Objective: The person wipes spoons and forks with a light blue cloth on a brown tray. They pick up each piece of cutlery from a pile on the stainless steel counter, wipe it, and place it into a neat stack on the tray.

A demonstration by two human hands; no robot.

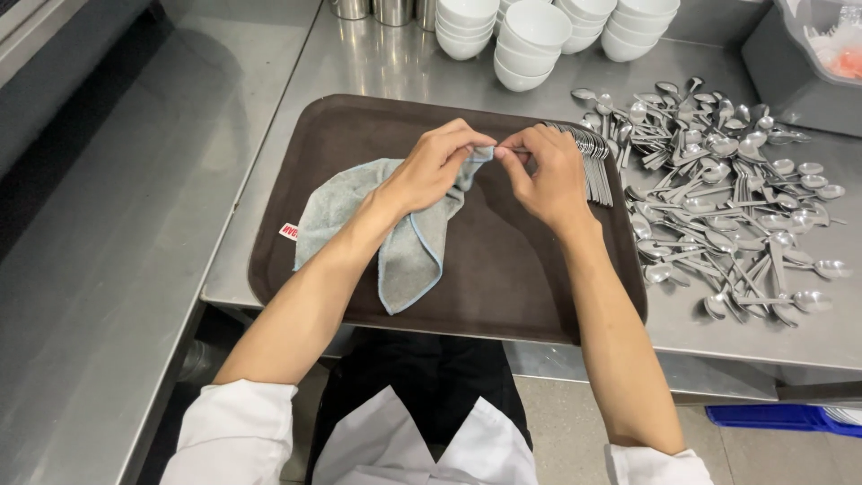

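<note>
Over a dark brown tray, my left hand pinches one corner of a grey cloth with a light blue hem. The rest of the cloth drapes onto the tray below it. My right hand meets the left at the cloth's corner, fingers closed on something small and wrapped in the cloth; what it is stays hidden. A neat row of polished spoons lies on the tray's right side, just past my right hand.
A large loose heap of metal spoons covers the steel counter right of the tray. Stacked white bowls and metal cups stand at the back. A grey bin sits far right, a blue crate below.
</note>
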